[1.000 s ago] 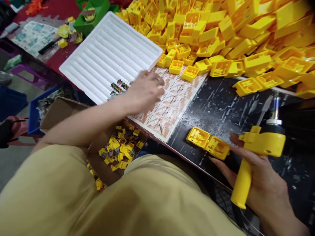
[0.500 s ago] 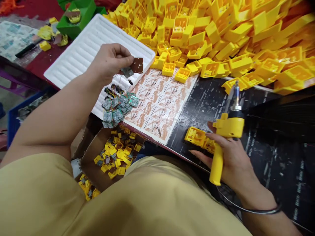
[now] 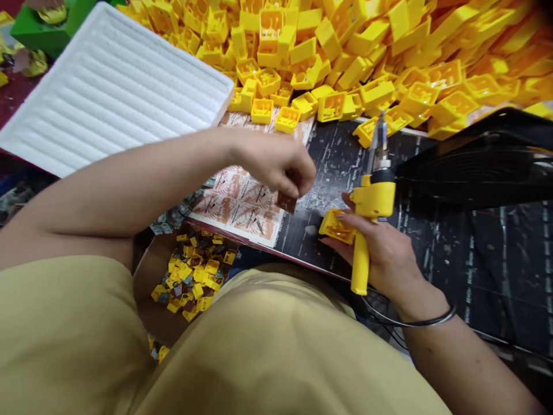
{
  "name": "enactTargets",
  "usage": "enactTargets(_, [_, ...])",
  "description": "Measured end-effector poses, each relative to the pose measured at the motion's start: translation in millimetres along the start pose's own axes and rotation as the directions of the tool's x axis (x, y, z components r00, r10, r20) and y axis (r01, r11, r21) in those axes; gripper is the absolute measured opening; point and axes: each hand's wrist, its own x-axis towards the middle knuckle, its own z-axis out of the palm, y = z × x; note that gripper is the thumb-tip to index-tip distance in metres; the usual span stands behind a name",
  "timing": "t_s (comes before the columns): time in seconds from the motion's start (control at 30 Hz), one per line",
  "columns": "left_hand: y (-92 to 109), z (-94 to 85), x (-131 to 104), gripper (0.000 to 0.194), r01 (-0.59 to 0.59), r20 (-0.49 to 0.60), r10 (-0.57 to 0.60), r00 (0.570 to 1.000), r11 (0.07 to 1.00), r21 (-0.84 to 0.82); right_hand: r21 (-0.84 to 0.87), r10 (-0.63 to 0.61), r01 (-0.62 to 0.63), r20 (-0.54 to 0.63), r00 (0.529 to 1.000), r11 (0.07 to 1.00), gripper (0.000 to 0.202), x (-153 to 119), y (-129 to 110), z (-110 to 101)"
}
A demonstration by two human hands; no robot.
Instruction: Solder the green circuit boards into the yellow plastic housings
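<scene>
My left hand (image 3: pixel 280 164) is closed, fingers pointing down, over the edge of the printed sheet. Its fingertips pinch a small brown circuit board (image 3: pixel 286 202); whether anything else is behind it is hidden. Close by on the right, my right hand (image 3: pixel 380 248) holds a yellow soldering gun (image 3: pixel 375 199), its metal tip pointing up and away from me. The thumb and fingers of that same hand also grip a small open yellow plastic case (image 3: pixel 337 226) just above the black mat. A short gap separates the brown board from the case.
A heap of yellow cases (image 3: pixel 311 52) covers the back of the table. The white ribbed foam tray (image 3: pixel 112 75) lies at left, and green-grey boards (image 3: pixel 166 222) are partly hidden under my left forearm. A cardboard box (image 3: pixel 162 320) below holds yellow parts. A black object (image 3: pixel 479 161) stands at right.
My left hand has moved right with the brown board, from beside the foam tray to near the yellow case. My right hand keeps the soldering gun and the case. The view has shifted right.
</scene>
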Motion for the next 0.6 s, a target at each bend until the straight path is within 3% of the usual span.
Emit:
enactTargets(0.03, [-1.1, 10.6, 7.2, 0.016, 0.005, -0.015, -0.003, 1.0, 0.991, 0.133, 0.0, -0.013, 0.013, 0.003, 1.0, 1.0, 0.044, 0.3, -0.1, 0.0])
enactTargets(0.1, [-3.2, 30.1, 10.7, 0.03, 0.075, -0.16, -0.021, 0.987, 0.939, 0.336, -0.006, -0.039, 0.039, -0.004, 0.999, 0.999, 0.044, 1.0, -0.3, 0.1])
enactTargets(0.2, [-1.0, 51.0, -4.2, 0.039, 0.27, -0.436, -0.082, 0.896, 0.88, 0.39, -0.022, -0.041, 0.041, -0.023, 0.999, 0.999, 0.049, 1.7, -1.2, -1.0])
enactTargets(0.27, [5.6, 61.8, -14.3, 0.041, 0.374, -0.534, -0.13, 0.835, 0.847, 0.378, -0.024, -0.017, 0.016, -0.045, 0.999, 1.0, 0.051, 3.1, -3.7, -1.6])
enactTargets(0.4, [21.6, 83.3, -8.5, 0.052, 0.535, -0.572, -0.249, 0.781, 0.74, 0.408, -0.026, 0.031, -0.034, -0.097, 0.995, 0.999, 0.052, 12.6, -16.7, 3.2])
enactTargets(0.47, [24.3, 91.9, 2.5, 0.048, 0.592, -0.579, -0.31, 0.754, 0.702, 0.396, -0.056, 0.033, -0.04, -0.125, 0.992, 0.998, 0.052, 20.6, -25.7, 8.7])
enactTargets(0.6, [16.0, 97.7, 12.9, 0.043, 0.597, -0.573, -0.394, 0.719, 0.771, 0.219, -0.065, 0.017, -0.027, -0.154, 0.988, 0.998, 0.044, 37.7, -40.2, 23.0])
